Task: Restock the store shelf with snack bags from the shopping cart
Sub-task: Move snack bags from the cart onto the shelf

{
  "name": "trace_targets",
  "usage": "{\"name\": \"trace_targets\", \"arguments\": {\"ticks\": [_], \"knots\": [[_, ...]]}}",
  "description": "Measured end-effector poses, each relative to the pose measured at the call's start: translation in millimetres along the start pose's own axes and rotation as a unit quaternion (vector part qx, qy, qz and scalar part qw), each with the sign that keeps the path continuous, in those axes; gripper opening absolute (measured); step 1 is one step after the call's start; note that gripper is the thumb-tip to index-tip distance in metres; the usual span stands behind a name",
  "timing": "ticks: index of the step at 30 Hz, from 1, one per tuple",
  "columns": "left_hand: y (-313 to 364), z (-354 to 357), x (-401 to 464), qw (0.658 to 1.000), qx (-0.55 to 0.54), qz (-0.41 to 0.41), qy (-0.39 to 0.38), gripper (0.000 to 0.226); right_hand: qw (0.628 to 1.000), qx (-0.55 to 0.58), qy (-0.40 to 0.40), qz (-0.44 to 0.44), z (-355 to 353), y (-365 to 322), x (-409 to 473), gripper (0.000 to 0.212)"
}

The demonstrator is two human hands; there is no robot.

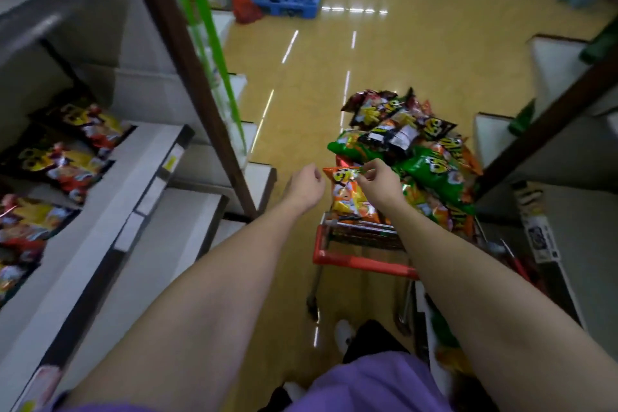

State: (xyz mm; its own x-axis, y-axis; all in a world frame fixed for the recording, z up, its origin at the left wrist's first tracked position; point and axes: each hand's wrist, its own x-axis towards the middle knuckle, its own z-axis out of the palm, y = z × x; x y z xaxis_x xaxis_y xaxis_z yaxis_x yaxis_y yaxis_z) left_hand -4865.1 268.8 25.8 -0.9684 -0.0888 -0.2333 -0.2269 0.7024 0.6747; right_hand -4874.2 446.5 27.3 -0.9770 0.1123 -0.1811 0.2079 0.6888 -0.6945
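Head view: you look down past both forearms at a red shopping cart (364,261) heaped with snack bags (418,150).
Right hand (378,182): your fingertips pinch the top edge of an orange snack bag (347,201), which hangs upright at the cart's near end.
Left hand (306,189): just beside the orange bag's left edge, fingers loosely curled and holding nothing; you can't tell whether it touches the bag.
Store shelf (110,211): on your left, dark snack bags (67,150) lying in a row, those nearest you blurred and cut off by the frame edge.
Hard to read: bag lettering is smeared, the cart's basket is mostly buried under bags, and your right forearm covers its right side.
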Motion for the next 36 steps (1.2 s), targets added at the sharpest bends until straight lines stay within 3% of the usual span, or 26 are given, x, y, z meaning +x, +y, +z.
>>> {"name": "trace_targets", "arguments": {"ticks": [5,13,18,23,26,28,31,36], "knots": [[56,38,41,0.999,0.005,0.035,-0.031,0.010,0.995,0.046,0.077,0.038,-48,40,47,0.026],[128,88,120,0.996,0.042,0.079,-0.017,0.011,0.988,0.017,0.134,0.077,-91,76,155,0.011],[168,115,175,0.986,0.115,0.120,0.009,0.027,0.991,-0.031,0.104,0.076,-100,89,220,0.016],[186,132,222,0.981,0.189,0.043,-0.024,0.053,0.991,-0.111,0.060,0.037,-100,96,270,0.051],[185,141,239,0.973,0.218,-0.024,-0.077,0.081,0.989,-0.125,0.047,0.054,-96,100,294,0.068],[180,149,245,0.969,0.212,-0.061,-0.108,0.087,0.987,-0.143,0.028,0.071,-92,105,307,0.077],[171,159,249,0.971,0.180,-0.097,-0.125,0.091,0.979,-0.186,0.030,0.073,-85,114,319,0.071],[170,164,247,0.977,0.163,-0.077,-0.111,0.089,0.968,-0.245,0.052,0.032,-86,121,321,0.043]]}}
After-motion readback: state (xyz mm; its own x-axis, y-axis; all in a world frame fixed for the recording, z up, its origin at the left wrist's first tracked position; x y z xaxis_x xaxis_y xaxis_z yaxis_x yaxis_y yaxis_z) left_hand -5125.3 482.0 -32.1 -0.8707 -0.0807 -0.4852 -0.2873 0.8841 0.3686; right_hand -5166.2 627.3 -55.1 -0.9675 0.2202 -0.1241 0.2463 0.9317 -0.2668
